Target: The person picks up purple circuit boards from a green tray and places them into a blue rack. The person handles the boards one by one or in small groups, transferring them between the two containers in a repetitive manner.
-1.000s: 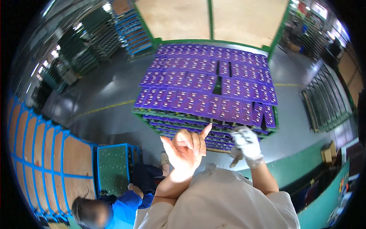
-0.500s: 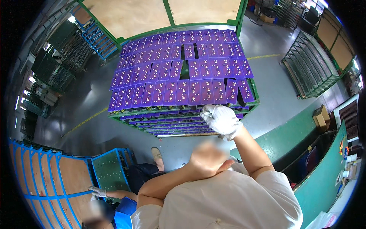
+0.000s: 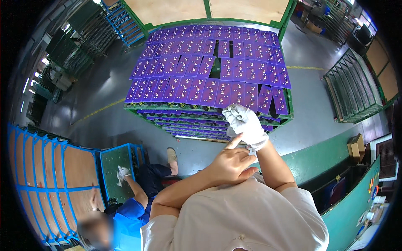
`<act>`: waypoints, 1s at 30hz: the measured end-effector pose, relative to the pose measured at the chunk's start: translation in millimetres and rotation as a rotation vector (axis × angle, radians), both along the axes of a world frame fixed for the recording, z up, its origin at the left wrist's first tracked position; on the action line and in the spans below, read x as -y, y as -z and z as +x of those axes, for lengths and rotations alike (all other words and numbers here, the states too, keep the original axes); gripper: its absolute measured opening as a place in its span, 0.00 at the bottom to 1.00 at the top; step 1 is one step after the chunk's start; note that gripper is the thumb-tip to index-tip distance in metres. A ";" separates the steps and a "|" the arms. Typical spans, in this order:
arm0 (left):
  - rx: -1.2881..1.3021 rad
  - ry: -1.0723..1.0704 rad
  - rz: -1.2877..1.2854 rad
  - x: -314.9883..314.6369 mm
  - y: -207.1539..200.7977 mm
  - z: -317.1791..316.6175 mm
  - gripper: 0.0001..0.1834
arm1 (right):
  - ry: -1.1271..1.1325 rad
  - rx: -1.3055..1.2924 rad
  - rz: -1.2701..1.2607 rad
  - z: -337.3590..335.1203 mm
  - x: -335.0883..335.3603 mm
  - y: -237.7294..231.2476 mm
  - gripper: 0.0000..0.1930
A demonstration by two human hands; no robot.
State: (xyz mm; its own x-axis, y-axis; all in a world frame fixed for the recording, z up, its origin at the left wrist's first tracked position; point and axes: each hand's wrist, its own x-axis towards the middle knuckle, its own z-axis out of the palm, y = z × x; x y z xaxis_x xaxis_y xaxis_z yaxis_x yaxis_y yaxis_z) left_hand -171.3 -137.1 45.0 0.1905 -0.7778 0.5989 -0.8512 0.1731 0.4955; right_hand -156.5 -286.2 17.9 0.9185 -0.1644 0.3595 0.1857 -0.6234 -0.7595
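I see left hand (image 3: 237, 164) half-curled, seemingly empty, index at white glove (image 3: 253, 134); right hand (image 3: 246, 124) curled, contents can't tell. Purple panels (image 3: 194, 65) rowed on rack (image 3: 132, 107), probably keeping faces exposed.

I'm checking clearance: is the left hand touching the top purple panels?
Apart. In the head view, the left hand lies short of the top purple panels, with the rack front and the right hand between them.
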 end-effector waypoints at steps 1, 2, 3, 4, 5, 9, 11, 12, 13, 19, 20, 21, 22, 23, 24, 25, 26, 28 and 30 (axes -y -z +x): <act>-0.002 -0.004 -0.015 -0.8 3.3 1.3 0.12 | 0.002 -0.124 0.202 2.8 -0.1 2.8 0.07; -0.004 -0.009 -0.029 -2.0 7.3 2.5 0.12 | 0.025 -0.041 0.135 4.5 -1.1 3.6 0.07; -0.024 -0.010 -0.024 -5.2 11.8 3.7 0.12 | 0.037 0.047 0.069 8.3 -3.6 2.7 0.08; -0.044 -0.013 -0.019 -8.7 17.9 3.7 0.12 | 0.045 0.135 0.005 12.2 -6.3 2.3 0.08; -0.064 -0.020 -0.014 -12.2 23.5 3.1 0.12 | 0.013 0.139 0.222 11.3 -7.2 9.1 0.08; -0.255 -0.039 0.177 -24.4 43.5 -5.9 0.18 | 0.013 -0.102 0.491 2.4 -8.1 -3.4 0.08; -0.205 -0.089 0.181 -25.8 64.1 -11.2 0.23 | -0.169 -0.019 0.877 7.2 -3.4 14.6 0.08; -0.295 -0.112 0.393 -30.2 69.4 -10.5 0.25 | -0.166 -0.156 1.073 2.5 -1.8 9.5 0.09; -0.385 -0.127 0.606 -38.1 73.8 -8.4 0.27 | -0.203 -0.151 1.227 2.9 -10.4 4.0 0.10; -1.040 -0.407 0.662 -66.2 119.4 17.2 0.35 | -0.163 -0.100 1.599 16.1 -29.6 5.1 0.16; -1.152 -0.452 0.525 -72.2 123.8 16.5 0.36 | -0.148 -0.107 1.647 16.4 -31.8 6.0 0.16; -1.259 -0.502 0.379 -77.2 125.2 16.0 0.37 | -0.198 -0.105 1.672 15.3 -36.4 3.2 0.15; -1.405 -0.449 0.258 -80.4 132.4 15.5 0.35 | -0.181 -0.130 1.687 15.8 -38.9 6.8 0.15; -1.545 -0.392 0.131 -83.0 143.5 15.2 0.33 | -0.165 -0.157 1.702 16.9 -40.4 13.4 0.15; -1.674 -0.327 -0.001 -85.1 146.4 15.8 0.31 | -0.149 -0.179 1.716 18.5 -43.3 16.1 0.15; -1.798 -0.243 -0.092 -86.8 148.2 14.3 0.29 | -0.083 -0.196 1.758 18.7 -48.5 15.2 0.15; -1.916 -0.152 -0.186 -88.3 149.1 12.8 0.27 | -0.107 -0.202 1.750 17.7 -52.4 13.4 0.14; -2.024 -0.124 -0.391 -92.1 147.3 19.0 0.23 | -0.157 -0.202 1.734 17.2 -58.4 9.3 0.14; -2.014 -0.256 -0.610 -96.0 143.8 26.8 0.19 | -0.063 -0.064 1.480 19.8 -64.1 18.9 0.15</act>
State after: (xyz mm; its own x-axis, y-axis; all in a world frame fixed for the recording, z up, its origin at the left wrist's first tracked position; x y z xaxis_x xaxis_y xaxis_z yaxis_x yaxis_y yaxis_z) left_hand -144.5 -41.1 -98.9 0.7819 -0.4708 -0.4086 0.6226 0.6222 0.4745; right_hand -136.8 -222.0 -1.0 0.9453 -0.2967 -0.1354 0.1251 0.7132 -0.6897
